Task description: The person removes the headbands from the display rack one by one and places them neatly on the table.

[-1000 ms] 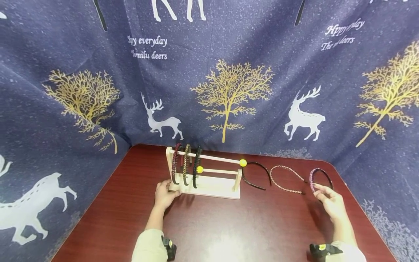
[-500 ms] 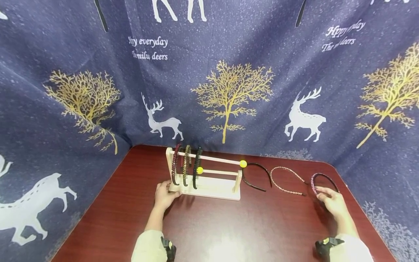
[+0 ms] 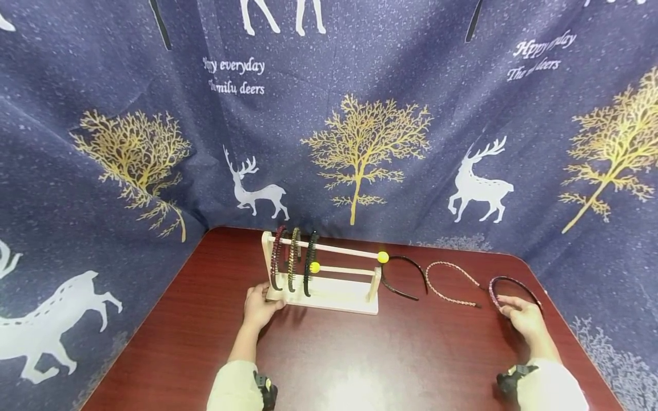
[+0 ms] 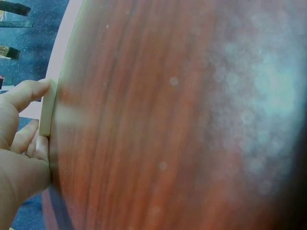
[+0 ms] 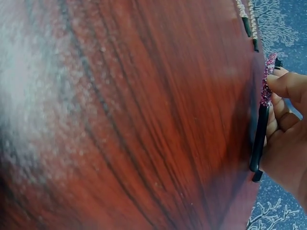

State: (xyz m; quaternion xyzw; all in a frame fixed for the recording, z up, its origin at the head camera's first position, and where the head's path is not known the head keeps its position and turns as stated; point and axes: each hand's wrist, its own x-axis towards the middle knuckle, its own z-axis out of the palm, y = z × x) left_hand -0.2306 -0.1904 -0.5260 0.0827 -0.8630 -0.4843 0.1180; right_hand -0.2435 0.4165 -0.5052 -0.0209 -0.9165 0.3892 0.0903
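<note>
My left hand (image 3: 257, 308) grips the left end of a pale wooden headband rack (image 3: 334, 294). In the left wrist view, the thumb lies on the front edge of its base (image 4: 47, 110) and the other fingers curl behind. Over the rack's upper bar hang a dark red headband (image 3: 276, 260), a gold-and-black headband (image 3: 292, 262) and a black headband (image 3: 310, 265). At the table's right side, my right hand (image 3: 526, 322) pinches a headband with pink glitter (image 5: 265, 91) between thumb and fingers. Its black end (image 5: 259, 139) shows below the thumb in the right wrist view.
Right of the rack, a thin black headband (image 3: 400, 294) lies on the dark red table (image 3: 421, 354). Beside it is a light beaded headband (image 3: 447, 298). Yellow balls (image 3: 382, 257) cap the rack's bars. A blue printed cloth (image 3: 329, 171) hangs behind the table.
The right hand has moved slightly to the right and lowered the pink glitter headband, which now lies flatter near the tabletop. The left hand and the rack stay in place.
</note>
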